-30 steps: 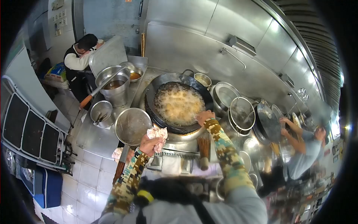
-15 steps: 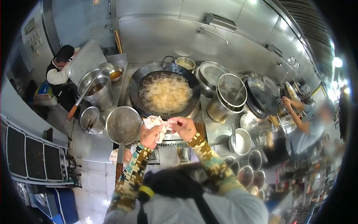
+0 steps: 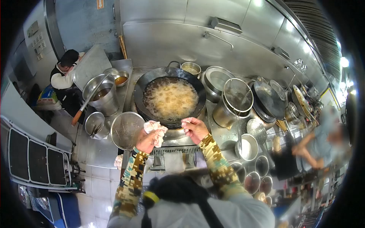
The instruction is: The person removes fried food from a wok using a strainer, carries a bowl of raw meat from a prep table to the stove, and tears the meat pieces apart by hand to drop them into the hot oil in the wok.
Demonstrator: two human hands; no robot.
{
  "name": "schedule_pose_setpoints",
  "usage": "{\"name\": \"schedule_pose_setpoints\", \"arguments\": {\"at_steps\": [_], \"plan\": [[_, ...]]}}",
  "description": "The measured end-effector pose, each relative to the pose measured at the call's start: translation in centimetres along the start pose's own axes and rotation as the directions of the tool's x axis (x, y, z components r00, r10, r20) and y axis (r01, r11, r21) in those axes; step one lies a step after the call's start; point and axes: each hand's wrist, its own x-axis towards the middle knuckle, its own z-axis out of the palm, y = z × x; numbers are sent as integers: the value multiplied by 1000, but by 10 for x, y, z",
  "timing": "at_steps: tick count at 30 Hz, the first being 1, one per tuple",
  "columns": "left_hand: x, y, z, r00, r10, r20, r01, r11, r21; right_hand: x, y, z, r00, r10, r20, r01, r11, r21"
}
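My left hand (image 3: 145, 141) is closed around a lump of pale pink, floury-looking raw meat (image 3: 156, 133), close to the near left rim of the wok. Just right of it, my right hand (image 3: 197, 130) has its thumb and fingers pinched together at the wok's near rim. A small pale bit may be at those fingertips; I cannot make it out. Beyond both hands, a large black wok (image 3: 138, 89) holds dark oil that bubbles hard around golden frying pieces (image 3: 173, 99).
Left of the wok are a round strainer (image 3: 126, 131), a steel pot (image 3: 106, 102) with a ladle and a small bowl (image 3: 121, 78). To the right stand a pot under a wire strainer (image 3: 238, 95) and a white-filled pot (image 3: 249, 146). A person (image 3: 319, 140) works far right, another (image 3: 64, 76) far left.
My hands have moved apart, and the meat that was between them is now in my left hand alone. The co-worker at right has drawn their hands back from the pans.
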Motion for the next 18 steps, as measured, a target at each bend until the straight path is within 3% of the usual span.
{"name": "schedule_pose_setpoints", "arguments": {"at_steps": [3,6,9,10,13,17,18], "plan": [[0,4,7,1000,-17,4,16,961,275,3,-15,34,994,-18,110,52,949,-312],[-1,5,7,998,29,49,-50,852,521,6,-16,61,965,-37,258,201,734,-649],[-10,22,29,1000,-6,-28,19,858,513,15,-11,58,913,-109,393,382,567,-729],[-11,22,25,999,35,-27,-20,901,433,17,-9,53,911,-153,382,398,561,-725],[-7,13,8,993,119,-11,-110,947,303,19,1,48,981,22,194,62,907,-418],[-4,2,6,997,75,-9,-75,997,23,17,19,42,996,12,93,-15,999,30],[-2,0,4,998,69,-10,-69,997,24,16,25,41,994,-45,101,36,995,90]]}}
